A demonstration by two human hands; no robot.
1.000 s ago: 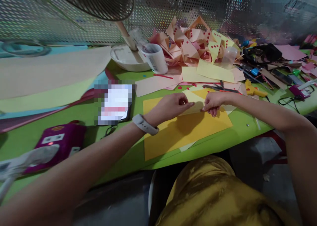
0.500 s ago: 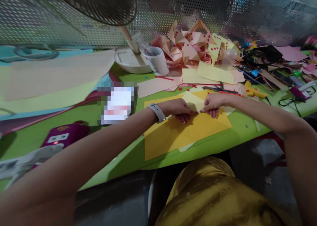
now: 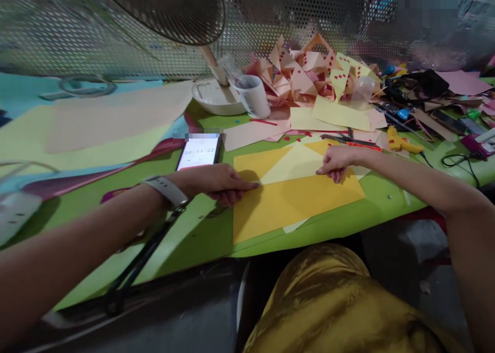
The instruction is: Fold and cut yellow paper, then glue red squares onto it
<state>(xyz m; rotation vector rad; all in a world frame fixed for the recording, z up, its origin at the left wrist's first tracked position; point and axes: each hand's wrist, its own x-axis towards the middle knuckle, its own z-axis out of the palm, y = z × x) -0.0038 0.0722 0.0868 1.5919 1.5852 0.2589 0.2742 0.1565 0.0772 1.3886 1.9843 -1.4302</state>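
An orange-yellow sheet (image 3: 294, 203) lies on the green table, with a folded pale yellow paper (image 3: 296, 162) on top of it. My left hand (image 3: 226, 183) is pinched at the pale paper's left corner, its fingertips over the left part of the orange sheet. At the other end, my right hand (image 3: 335, 162) has thumb and fingers pinched on the pale paper's right end. A pale corner (image 3: 296, 225) of paper pokes out from under the orange sheet. Behind the left wrist stands a phone (image 3: 200, 151) with a timer on its screen.
Scissors (image 3: 344, 138) and a yellow glue gun (image 3: 402, 141) lie beyond my right hand. A white cup (image 3: 255, 98) stands by the fan base (image 3: 216, 103). Folded peach papers (image 3: 297, 80) are heaped at the back. Large sheets (image 3: 116, 116) cover the left side.
My left hand has slid left along the pale paper's lower edge to its left corner, uncovering more of the paper. My right hand stays at the right end. The view shifted slightly.
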